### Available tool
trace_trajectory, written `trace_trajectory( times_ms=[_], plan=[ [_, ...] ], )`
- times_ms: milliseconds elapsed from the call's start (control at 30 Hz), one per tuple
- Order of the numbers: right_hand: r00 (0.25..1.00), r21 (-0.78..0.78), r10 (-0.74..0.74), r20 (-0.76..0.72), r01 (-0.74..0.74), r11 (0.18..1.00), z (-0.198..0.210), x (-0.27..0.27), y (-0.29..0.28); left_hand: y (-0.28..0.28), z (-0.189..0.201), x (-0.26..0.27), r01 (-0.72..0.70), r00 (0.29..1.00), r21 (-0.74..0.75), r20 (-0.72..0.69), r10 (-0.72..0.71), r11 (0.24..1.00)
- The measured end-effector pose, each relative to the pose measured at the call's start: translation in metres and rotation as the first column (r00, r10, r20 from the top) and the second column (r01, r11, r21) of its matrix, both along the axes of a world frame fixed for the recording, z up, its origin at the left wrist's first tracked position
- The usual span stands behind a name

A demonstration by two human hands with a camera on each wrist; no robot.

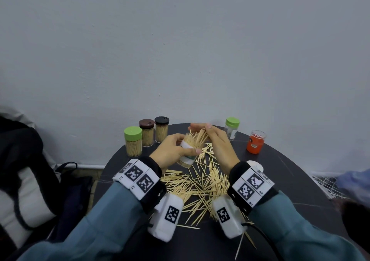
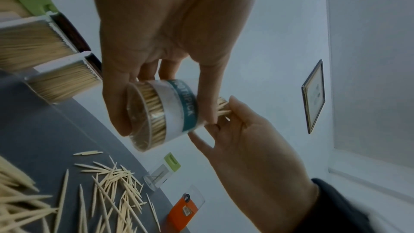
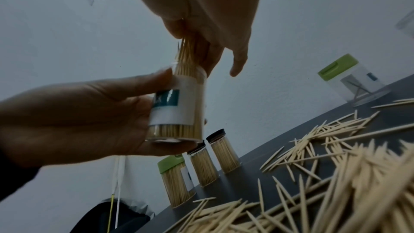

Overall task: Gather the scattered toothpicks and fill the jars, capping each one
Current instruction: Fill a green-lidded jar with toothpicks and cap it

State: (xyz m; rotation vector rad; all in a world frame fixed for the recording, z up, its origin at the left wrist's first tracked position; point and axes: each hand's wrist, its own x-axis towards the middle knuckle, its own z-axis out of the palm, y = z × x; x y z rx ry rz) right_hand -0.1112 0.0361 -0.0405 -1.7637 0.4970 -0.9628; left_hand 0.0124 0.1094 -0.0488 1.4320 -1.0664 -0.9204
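Observation:
My left hand [image 1: 172, 150] grips a clear labelled jar [image 1: 187, 152], tilted and lifted above the dark round table [image 1: 280, 180]. The jar [image 2: 170, 111] is nearly full, and toothpicks stick out of its open mouth. My right hand [image 1: 214, 138] pinches a bundle of toothpicks [image 1: 197, 137] at that mouth; the bundle [image 3: 186, 54] runs from the fingers down into the jar [image 3: 177, 105]. Loose toothpicks [image 1: 200, 182] lie in a wide heap between my wrists. Three filled, capped jars stand at the back left: green lid [image 1: 133, 141], brown lid [image 1: 147, 132], black lid [image 1: 161, 129].
A nearly empty clear jar with a green lid [image 1: 231, 128] and an orange jar [image 1: 255, 142] stand at the back right. A white cap-like object [image 1: 255, 165] shows behind my right wrist. A dark bag [image 1: 24, 170] sits left of the table, and the wall is close behind.

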Motion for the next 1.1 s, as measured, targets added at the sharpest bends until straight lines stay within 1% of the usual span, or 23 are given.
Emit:
trace_trajectory(
  times_ms=[67, 200, 333, 400, 533, 633, 733, 833, 900, 1000, 1100],
  plan=[
    [1.000, 0.004, -0.001, -0.020, 0.001, 1.000, -0.001, -0.001, -0.001, 0.000, 0.000, 0.000, 0.007, 1.000, 0.007, 0.007, -0.007, 1.000],
    [0.992, -0.012, 0.044, -0.116, -0.045, 0.999, -0.003, -0.001, 0.000, 0.002, -0.001, -0.001, 0.023, 0.998, 0.037, 0.056, -0.025, 0.999],
    [0.988, 0.002, 0.096, -0.124, -0.096, 0.995, -0.003, -0.002, -0.001, 0.003, 0.003, 0.000, 0.017, 1.000, 0.015, 0.016, -0.017, 1.000],
    [0.986, -0.001, 0.088, -0.144, -0.089, 0.996, -0.004, -0.003, -0.003, 0.004, 0.003, -0.001, 0.034, 0.999, 0.024, 0.008, -0.034, 0.999],
    [0.971, -0.058, 0.073, -0.227, -0.088, 0.994, -0.005, -0.005, -0.001, 0.003, 0.003, -0.003, 0.050, 0.998, 0.050, 0.040, -0.052, 0.997],
    [0.967, -0.065, 0.098, -0.236, -0.117, 0.991, -0.005, -0.005, 0.001, 0.003, 0.002, -0.001, 0.040, 0.999, 0.039, 0.019, -0.041, 0.998],
    [0.970, -0.096, 0.037, -0.242, -0.062, 0.994, -0.004, -0.006, -0.004, 0.003, 0.003, 0.002, 0.020, 1.000, 0.030, -0.003, -0.019, 0.999],
    [0.980, -0.099, 0.037, -0.194, -0.057, 0.993, -0.003, -0.006, -0.009, 0.003, 0.004, 0.003, 0.010, 1.000, 0.018, -0.016, -0.009, 1.000],
    [0.979, -0.130, 0.067, -0.192, -0.093, 0.987, -0.003, -0.006, -0.008, 0.003, 0.003, 0.003, 0.006, 1.000, 0.019, -0.011, -0.006, 1.000],
    [0.964, -0.182, 0.109, -0.243, -0.156, 0.971, -0.002, -0.006, -0.003, 0.003, 0.003, 0.002, 0.003, 1.000, 0.014, 0.002, -0.004, 1.000],
    [0.974, -0.239, 0.061, -0.217, -0.114, 0.964, -0.003, -0.007, -0.001, 0.002, 0.003, 0.003, -0.007, 1.000, -0.001, 0.008, 0.007, 1.000]
  ],
)
